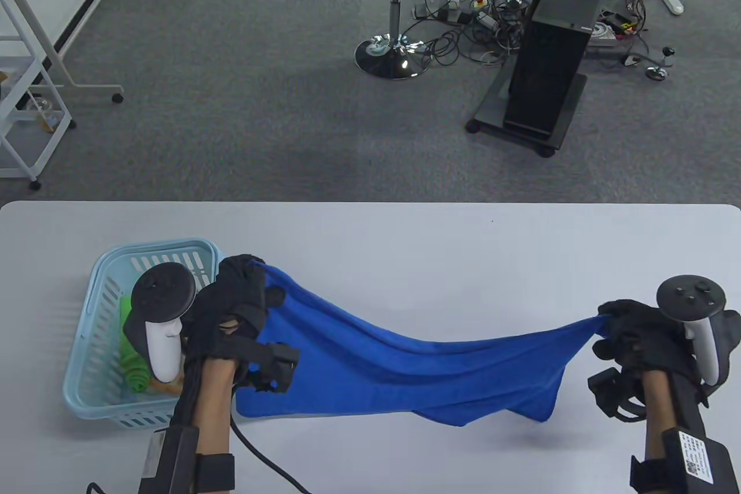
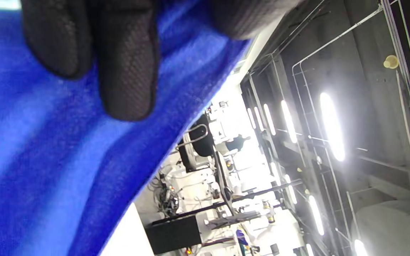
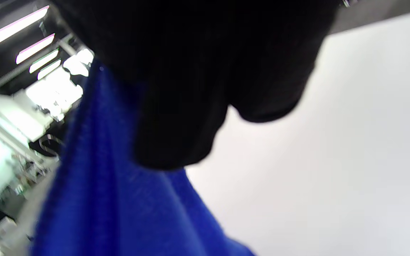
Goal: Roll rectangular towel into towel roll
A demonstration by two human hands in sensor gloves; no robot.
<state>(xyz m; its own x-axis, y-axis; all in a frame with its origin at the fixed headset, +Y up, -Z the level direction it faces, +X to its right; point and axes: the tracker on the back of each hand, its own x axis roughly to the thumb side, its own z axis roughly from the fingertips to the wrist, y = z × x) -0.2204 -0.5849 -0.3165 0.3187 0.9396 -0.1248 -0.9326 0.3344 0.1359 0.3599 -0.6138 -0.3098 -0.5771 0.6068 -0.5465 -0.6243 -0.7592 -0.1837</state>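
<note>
Towel (image 1: 405,366): blue, hanging unrolled above white table (image 1: 405,251), sagging mid-span | left hand (image 1: 234,300): pinching left corner, fingers (image 2: 126,71) curled on cloth | right hand (image 1: 637,332): gripping right corner | basket (image 1: 98,343): sitting beside left hand

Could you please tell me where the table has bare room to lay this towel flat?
Bare grey table lies beyond the blue terry towel and right of the light-blue plastic basket. The near strip between the left hand and right hand is crowded by sagging cloth.
</note>
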